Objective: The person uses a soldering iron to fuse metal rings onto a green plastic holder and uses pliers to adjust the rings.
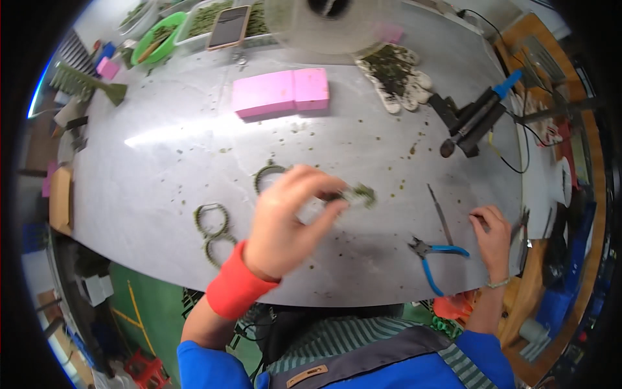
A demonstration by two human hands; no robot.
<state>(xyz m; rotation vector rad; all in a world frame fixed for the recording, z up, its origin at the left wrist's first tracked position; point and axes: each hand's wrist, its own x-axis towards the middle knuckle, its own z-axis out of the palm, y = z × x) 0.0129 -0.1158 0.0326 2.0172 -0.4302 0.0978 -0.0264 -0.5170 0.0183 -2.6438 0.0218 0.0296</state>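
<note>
My left hand point(288, 220), with a red wristband, is raised over the middle of the table. Its thumb and fingers pinch a small green piece point(364, 194), blurred, its kind unclear. Under and beside that hand lie green studded rings: one point(269, 170) partly hidden behind the fingers, and a joined pair point(212, 220) to the left. At the table's right edge rests my right hand point(494, 233), fingers loosely curled, nothing visible in them. Closest to it are cutting pliers point(447, 249) with blue handles, jaws apart, and a thin dark pointed tool point(439, 214).
Two pink blocks point(278, 93) stand end to end farther back. A white glove point(405, 91) carries dark green bits. A black and blue tool point(476, 117) with a cable lies at right. Green bowl point(157, 44), clear tubs and a phone point(229, 28) line the back left.
</note>
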